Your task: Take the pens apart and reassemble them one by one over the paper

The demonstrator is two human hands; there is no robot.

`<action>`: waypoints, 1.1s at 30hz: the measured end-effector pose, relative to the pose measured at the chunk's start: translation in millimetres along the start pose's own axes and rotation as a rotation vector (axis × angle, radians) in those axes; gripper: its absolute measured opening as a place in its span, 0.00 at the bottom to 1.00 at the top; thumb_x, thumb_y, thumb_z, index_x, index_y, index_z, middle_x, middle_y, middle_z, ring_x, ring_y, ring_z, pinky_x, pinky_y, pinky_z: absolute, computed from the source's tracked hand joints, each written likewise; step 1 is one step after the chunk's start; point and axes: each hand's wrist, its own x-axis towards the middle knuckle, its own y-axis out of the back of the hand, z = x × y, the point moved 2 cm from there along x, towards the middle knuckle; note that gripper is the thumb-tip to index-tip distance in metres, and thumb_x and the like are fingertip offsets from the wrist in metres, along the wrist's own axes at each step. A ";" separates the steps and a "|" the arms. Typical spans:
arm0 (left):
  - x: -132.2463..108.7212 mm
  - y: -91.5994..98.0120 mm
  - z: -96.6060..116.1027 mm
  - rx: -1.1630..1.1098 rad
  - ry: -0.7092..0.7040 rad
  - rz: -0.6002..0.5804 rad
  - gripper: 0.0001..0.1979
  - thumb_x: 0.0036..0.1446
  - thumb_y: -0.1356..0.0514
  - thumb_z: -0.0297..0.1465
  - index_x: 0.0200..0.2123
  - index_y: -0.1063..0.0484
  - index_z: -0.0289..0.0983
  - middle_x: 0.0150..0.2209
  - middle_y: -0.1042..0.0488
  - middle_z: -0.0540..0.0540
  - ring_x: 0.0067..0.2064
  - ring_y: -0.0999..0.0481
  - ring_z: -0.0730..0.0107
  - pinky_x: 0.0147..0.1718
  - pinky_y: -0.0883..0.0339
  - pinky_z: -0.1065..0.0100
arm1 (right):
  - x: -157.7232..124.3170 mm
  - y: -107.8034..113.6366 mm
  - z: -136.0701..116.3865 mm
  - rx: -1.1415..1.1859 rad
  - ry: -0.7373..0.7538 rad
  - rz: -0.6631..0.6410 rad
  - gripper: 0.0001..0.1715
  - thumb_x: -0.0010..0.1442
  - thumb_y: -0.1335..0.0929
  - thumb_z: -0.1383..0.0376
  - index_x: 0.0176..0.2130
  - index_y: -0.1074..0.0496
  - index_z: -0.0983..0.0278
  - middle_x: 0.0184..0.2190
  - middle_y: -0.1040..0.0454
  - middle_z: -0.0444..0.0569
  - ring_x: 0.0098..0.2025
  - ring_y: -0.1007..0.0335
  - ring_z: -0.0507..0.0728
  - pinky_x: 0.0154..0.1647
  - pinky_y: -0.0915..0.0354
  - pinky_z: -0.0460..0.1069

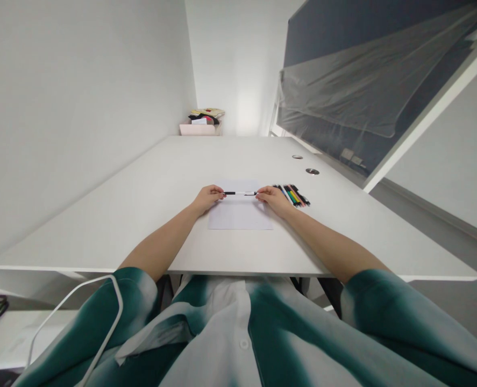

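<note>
A black and white pen is held level between my two hands, over a sheet of white paper. My left hand pinches its black end. At the other end, the fingertips of my right hand are closed on the pen's clip end. Just right of my right hand lies a row of several pens in black, white, green, yellow and pink, partly hidden by that hand. The paper lies flat on the white table.
A pale box with cloth items stands at the table's far end. Two round metal-rimmed holes are set in the table at the right. A plastic-covered dark panel rises there. A white wall borders the left, and a white cable hangs near my left sleeve.
</note>
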 end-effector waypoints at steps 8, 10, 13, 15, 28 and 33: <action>1.6 -0.4 -1.7 0.002 0.026 0.012 0.12 0.41 0.31 0.29 0.31 0.28 0.36 0.30 0.22 0.45 0.34 0.25 0.67 0.39 0.35 0.64 | -0.4 -0.5 0.0 -0.046 0.015 0.001 0.14 0.43 0.25 0.63 0.31 0.30 0.63 0.24 0.27 0.43 0.29 0.32 0.52 0.35 0.35 0.49; 1.7 0.0 -1.7 0.017 0.017 0.013 0.11 0.41 0.31 0.30 0.30 0.28 0.36 0.29 0.22 0.46 0.35 0.25 0.67 0.39 0.36 0.64 | -0.7 -0.6 0.0 -0.060 0.020 0.000 0.15 0.44 0.26 0.62 0.32 0.31 0.62 0.24 0.27 0.43 0.29 0.32 0.52 0.36 0.34 0.49; 1.6 0.8 -1.6 0.038 -0.009 0.023 0.10 0.42 0.32 0.29 0.29 0.28 0.36 0.28 0.23 0.47 0.34 0.26 0.68 0.36 0.37 0.66 | -0.6 -0.9 0.2 -0.081 0.024 -0.007 0.14 0.46 0.26 0.61 0.32 0.32 0.62 0.25 0.26 0.44 0.30 0.31 0.52 0.36 0.34 0.49; 1.6 1.3 -1.4 0.051 -0.021 0.034 0.10 0.41 0.32 0.29 0.29 0.28 0.36 0.28 0.23 0.47 0.32 0.27 0.70 0.35 0.38 0.67 | -0.2 -1.2 0.6 -0.088 0.021 -0.005 0.13 0.47 0.27 0.62 0.32 0.32 0.62 0.25 0.26 0.44 0.29 0.31 0.52 0.36 0.34 0.49; 2.0 2.6 -1.1 0.081 -0.022 0.065 0.09 0.42 0.32 0.30 0.29 0.26 0.35 0.26 0.28 0.50 0.28 0.33 0.73 0.31 0.41 0.67 | -1.1 -1.9 -0.4 -0.093 0.018 -0.003 0.11 0.50 0.27 0.64 0.32 0.32 0.62 0.24 0.26 0.44 0.30 0.30 0.53 0.39 0.33 0.50; 1.2 2.0 0.3 0.112 -0.022 0.064 0.10 0.42 0.31 0.32 0.29 0.27 0.35 0.26 0.29 0.50 0.28 0.34 0.73 0.32 0.41 0.67 | -2.8 -3.1 -2.6 -0.099 0.014 0.016 0.07 0.51 0.28 0.66 0.31 0.32 0.62 0.23 0.27 0.44 0.30 0.30 0.53 0.39 0.33 0.50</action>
